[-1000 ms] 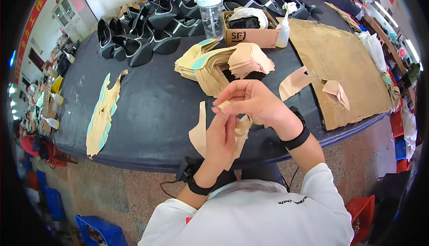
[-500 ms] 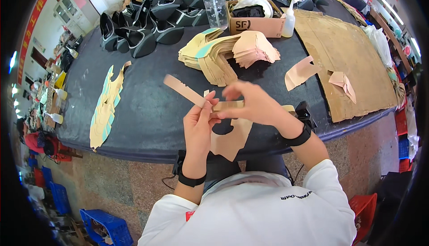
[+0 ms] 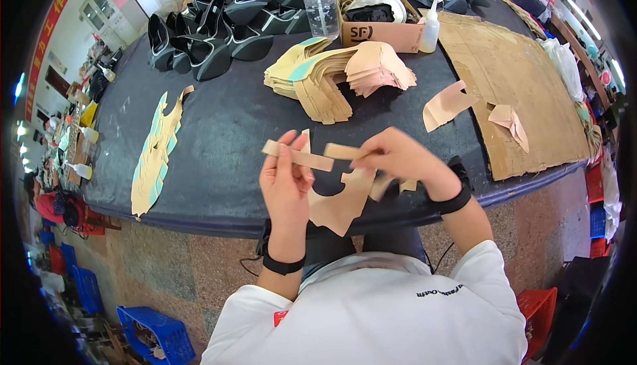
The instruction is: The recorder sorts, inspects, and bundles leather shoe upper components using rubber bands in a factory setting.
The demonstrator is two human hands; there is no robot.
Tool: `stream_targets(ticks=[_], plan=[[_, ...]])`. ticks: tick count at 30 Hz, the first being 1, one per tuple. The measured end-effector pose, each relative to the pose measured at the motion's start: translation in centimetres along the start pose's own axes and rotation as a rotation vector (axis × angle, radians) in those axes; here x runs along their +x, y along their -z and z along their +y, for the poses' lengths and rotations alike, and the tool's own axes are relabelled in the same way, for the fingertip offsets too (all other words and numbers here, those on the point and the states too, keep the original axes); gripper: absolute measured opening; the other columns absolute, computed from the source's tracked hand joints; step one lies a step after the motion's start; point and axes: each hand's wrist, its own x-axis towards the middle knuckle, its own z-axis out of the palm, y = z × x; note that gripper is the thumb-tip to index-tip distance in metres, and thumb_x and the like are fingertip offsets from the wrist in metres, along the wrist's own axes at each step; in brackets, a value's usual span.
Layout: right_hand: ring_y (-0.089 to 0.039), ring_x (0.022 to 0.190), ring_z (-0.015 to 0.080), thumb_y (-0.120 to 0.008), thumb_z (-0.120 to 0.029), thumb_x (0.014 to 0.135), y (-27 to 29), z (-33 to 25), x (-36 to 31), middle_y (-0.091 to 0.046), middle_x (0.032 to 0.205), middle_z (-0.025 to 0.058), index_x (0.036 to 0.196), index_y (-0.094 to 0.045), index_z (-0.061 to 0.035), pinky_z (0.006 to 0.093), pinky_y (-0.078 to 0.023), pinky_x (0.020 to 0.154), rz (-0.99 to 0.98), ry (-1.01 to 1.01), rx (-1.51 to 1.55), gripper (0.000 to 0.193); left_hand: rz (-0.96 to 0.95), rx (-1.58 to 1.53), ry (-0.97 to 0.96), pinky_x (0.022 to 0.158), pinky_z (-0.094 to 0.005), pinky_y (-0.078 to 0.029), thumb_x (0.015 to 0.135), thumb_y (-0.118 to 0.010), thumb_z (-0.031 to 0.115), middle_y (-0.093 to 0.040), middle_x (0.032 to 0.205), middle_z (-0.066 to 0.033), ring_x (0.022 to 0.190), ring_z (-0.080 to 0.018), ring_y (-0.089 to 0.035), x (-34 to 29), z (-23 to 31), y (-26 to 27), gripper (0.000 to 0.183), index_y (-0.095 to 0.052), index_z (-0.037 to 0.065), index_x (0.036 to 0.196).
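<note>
My left hand pinches a short beige strip between thumb and fingers; it looks like thin leather or lining material. To its right, my right hand grips a second beige strip, whose left end points toward the first. A gap separates the two strips. Below my right hand hangs a blurred beige end; whether it belongs to the same strip I cannot tell. Under both hands a larger cut beige piece with a curved notch lies at the table's near edge.
Beyond my hands sits a stack of curved beige and pink pieces. Yellow-and-teal pieces lie at left. Black wedge shoes, a lidded clear jug, a cardboard box and a squeeze bottle stand behind; flat cardboard covers the right.
My hands have moved apart, the right one going right with a strip. The strip in my left hand now points right instead of up and left.
</note>
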Motion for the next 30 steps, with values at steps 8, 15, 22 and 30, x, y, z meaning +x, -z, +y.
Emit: stream_targets(ticks=[8,15,22,30], plan=[[-0.058,0.092,0.0329,-0.073,-0.029,0.073,3.5,3.0,-1.5,-0.063,0.097,0.0163,0.111,-0.057,0.0011,0.0415,-0.045,0.081,0.971,0.133,-0.977,0.051,-0.021,-0.132,0.126,0.046,-0.0151,-0.039,0.097,-0.045,0.019,-0.061,0.112,-0.0081,0.054,-0.0036,-0.046,0.5,-0.1,0.8,0.030,-0.049,0.001,0.121],[-0.060,0.070,0.0119,-0.067,-0.014,0.079,-2.8,-0.2,0.0,-0.066,0.077,0.0067,0.097,-0.065,0.0019,0.0257,-0.048,0.068,0.067,0.209,0.154,0.023,-0.078,-0.065,0.200,0.048,-0.0176,-0.043,0.097,-0.044,0.018,-0.061,0.113,-0.0105,0.054,-0.0044,-0.049,-0.5,-0.6,-1.4,0.031,-0.047,-0.001,0.122],[-0.058,0.067,0.0100,-0.065,-0.007,0.079,-3.6,1.3,1.4,-0.065,0.075,0.0065,0.092,-0.067,0.0021,0.0240,-0.047,0.062,0.024,0.146,0.221,0.016,0.065,0.945,-0.325,0.055,-0.0218,-0.040,0.085,-0.064,0.013,-0.058,0.087,-0.0054,0.062,-0.0107,-0.054,-2.2,2.2,1.1,0.017,-0.057,0.002,0.095],[-0.063,0.067,0.0116,-0.065,-0.008,0.079,-4.1,0.8,0.8,-0.065,0.077,0.0085,0.107,-0.060,0.0050,0.0265,-0.050,0.060,0.023,0.107,0.372,0.031,-0.763,1.365,-0.192,0.068,-0.0240,-0.043,0.082,-0.065,0.010,-0.064,0.086,-0.0057,0.078,-0.0129,-0.060,1.8,5.2,-1.1,0.024,-0.060,0.001,0.104]])
